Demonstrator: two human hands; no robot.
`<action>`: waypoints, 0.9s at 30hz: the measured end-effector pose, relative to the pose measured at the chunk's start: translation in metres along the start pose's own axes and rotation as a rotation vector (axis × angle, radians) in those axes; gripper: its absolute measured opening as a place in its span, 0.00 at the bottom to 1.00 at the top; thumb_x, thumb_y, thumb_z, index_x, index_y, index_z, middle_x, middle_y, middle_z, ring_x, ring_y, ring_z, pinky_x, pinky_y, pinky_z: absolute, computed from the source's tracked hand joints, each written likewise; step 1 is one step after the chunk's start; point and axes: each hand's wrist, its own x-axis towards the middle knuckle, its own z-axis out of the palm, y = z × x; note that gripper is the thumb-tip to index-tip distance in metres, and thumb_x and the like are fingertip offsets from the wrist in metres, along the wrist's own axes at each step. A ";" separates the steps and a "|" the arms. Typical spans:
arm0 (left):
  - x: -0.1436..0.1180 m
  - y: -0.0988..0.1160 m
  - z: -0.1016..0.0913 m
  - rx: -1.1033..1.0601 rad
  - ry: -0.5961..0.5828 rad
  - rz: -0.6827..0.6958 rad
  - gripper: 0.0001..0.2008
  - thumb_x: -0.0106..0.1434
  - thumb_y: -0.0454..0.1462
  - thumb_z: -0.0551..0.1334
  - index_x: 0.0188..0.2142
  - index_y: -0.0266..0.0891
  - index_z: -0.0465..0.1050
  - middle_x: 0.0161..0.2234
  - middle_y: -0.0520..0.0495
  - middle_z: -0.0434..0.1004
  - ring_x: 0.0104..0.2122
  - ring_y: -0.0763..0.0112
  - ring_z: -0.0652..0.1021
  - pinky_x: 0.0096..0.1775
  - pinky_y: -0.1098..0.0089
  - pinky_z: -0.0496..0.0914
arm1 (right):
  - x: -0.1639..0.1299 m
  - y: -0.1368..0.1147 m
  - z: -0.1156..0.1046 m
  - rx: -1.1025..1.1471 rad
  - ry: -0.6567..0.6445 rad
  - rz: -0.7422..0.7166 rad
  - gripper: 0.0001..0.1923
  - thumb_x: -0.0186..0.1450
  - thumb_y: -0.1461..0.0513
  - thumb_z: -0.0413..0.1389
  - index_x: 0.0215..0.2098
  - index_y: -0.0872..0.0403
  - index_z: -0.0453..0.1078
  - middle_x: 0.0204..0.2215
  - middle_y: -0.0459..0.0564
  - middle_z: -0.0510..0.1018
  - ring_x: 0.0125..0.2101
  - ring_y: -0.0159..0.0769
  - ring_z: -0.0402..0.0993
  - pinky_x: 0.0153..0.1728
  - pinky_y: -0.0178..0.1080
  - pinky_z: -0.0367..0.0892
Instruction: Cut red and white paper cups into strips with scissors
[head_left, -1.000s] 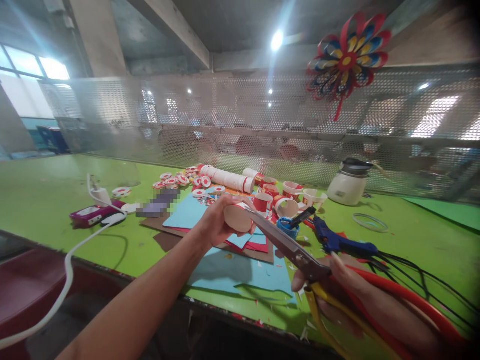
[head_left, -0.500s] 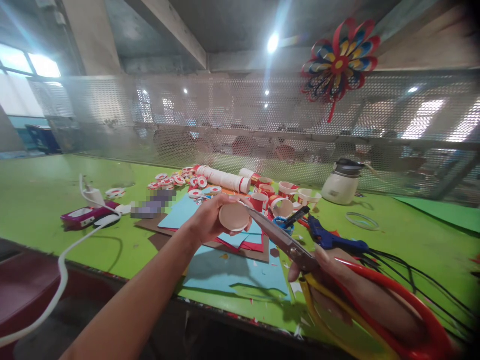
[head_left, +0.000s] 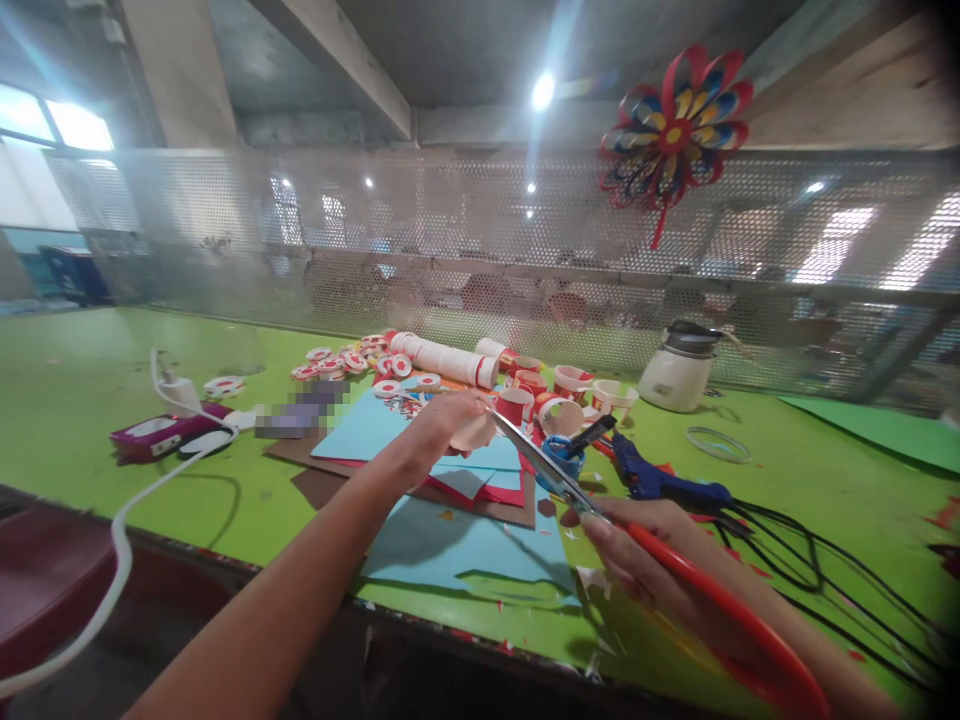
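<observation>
Green worktable [head_left: 90, 380], littered with scraps, runs under a perforated metal screen [head_left: 420, 250]; concrete beams and ceiling lamps above, windows far left. From the left: a magenta device [head_left: 154, 435] with a white cable [head_left: 112, 540] trailing off the table edge, scattered red-and-white discs [head_left: 330, 363], blue paper sheets [head_left: 457, 540] over brown card, a lying stack of paper cups [head_left: 450, 357], cut cup pieces, a blue glue gun [head_left: 660, 480] with black cords, a white pot [head_left: 679, 370]. A red, blue and yellow paper pinwheel [head_left: 671, 125] hangs on the screen, upper right.

Left hand [head_left: 442, 425] is closed around a paper cup [head_left: 474, 432], held above the blue sheets at table centre. Right hand [head_left: 637, 560] grips the red-handled scissors [head_left: 559, 478]. Their long axis runs diagonally, handles low right near the body, blades pointing up-left with the tip at the cup's edge.

Against half a second ago: the cup's round bottom no longer faces the camera; it looks squashed or turned. The yellow handle loop has dropped out of sight, and the blades now look closed.
</observation>
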 end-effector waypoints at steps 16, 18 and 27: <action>-0.005 0.001 -0.005 -0.221 -0.365 0.224 0.14 0.56 0.38 0.58 0.42 0.36 0.71 0.37 0.41 0.75 0.33 0.66 0.74 0.32 0.70 0.64 | -0.004 -0.004 -0.004 0.004 0.288 -0.046 0.11 0.63 0.54 0.55 0.36 0.53 0.71 0.23 0.42 0.70 0.24 0.31 0.65 0.27 0.33 0.62; -0.007 -0.001 0.002 -0.065 -0.397 0.299 0.15 0.56 0.38 0.59 0.43 0.38 0.72 0.39 0.42 0.73 0.37 0.65 0.73 0.36 0.68 0.65 | -0.001 -0.004 -0.003 0.079 0.321 -0.054 0.11 0.64 0.55 0.54 0.36 0.53 0.71 0.22 0.42 0.71 0.23 0.31 0.67 0.26 0.33 0.63; -0.017 -0.004 0.031 0.470 -0.471 0.551 0.16 0.57 0.38 0.62 0.46 0.38 0.69 0.44 0.44 0.72 0.42 0.65 0.71 0.43 0.65 0.65 | 0.006 0.000 0.009 0.400 0.385 -0.089 0.16 0.62 0.61 0.56 0.48 0.57 0.67 0.28 0.46 0.76 0.30 0.35 0.74 0.35 0.39 0.69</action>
